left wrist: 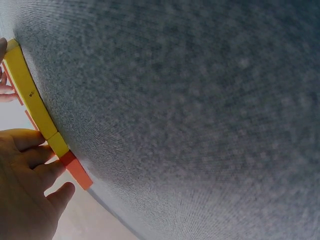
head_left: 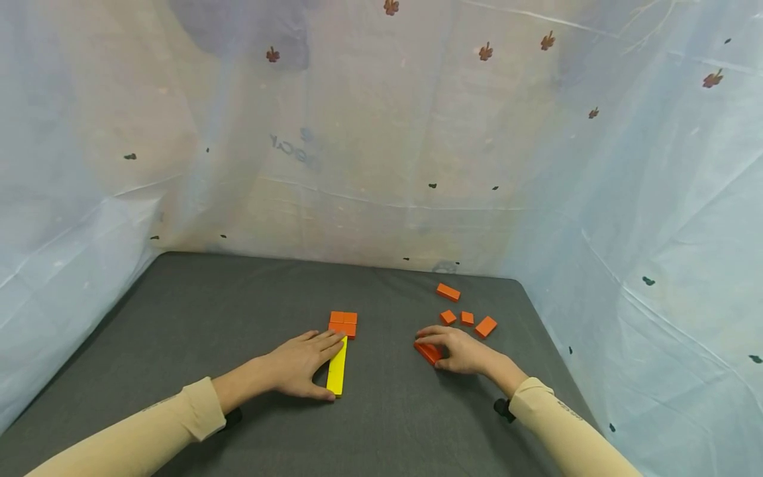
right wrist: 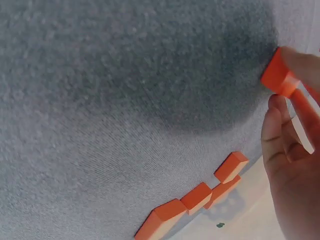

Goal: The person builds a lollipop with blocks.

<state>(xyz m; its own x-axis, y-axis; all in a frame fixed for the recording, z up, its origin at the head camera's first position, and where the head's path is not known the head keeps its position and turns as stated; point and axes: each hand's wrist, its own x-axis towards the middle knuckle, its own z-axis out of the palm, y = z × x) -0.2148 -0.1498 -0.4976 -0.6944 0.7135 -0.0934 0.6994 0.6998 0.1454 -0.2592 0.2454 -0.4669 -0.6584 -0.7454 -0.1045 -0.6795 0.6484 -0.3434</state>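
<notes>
The relation that matters runs across the tabletop [head_left: 387,430]: the orange block [head_left: 428,352] in the right hand [head_left: 461,351] lies to the right of the yellow bar [head_left: 336,371], with a bare stretch of dark surface between them. The right hand's grip is narrowed to the block's width, thumb on the near side and fingers on the far side, pinching it; whether the block is lifted or rests on the surface, I cannot tell. Its long axis slants from far left to near right, whereas the bar's runs almost straight near to far, so the two are out of line by a clear angle. The left hand [head_left: 301,364] is the nearer one to the bar: its grip is spread wide, fingers reaching over the bar's far end and thumb by the near end, touching rather than clasping it. Just beyond the bar's far end sits a compact orange cluster [head_left: 343,318], pieces side by side. Four loose orange blocks [head_left: 485,326] lie on the far right, beyond the right hand, so that hand stands between them and the near edge.
</notes>
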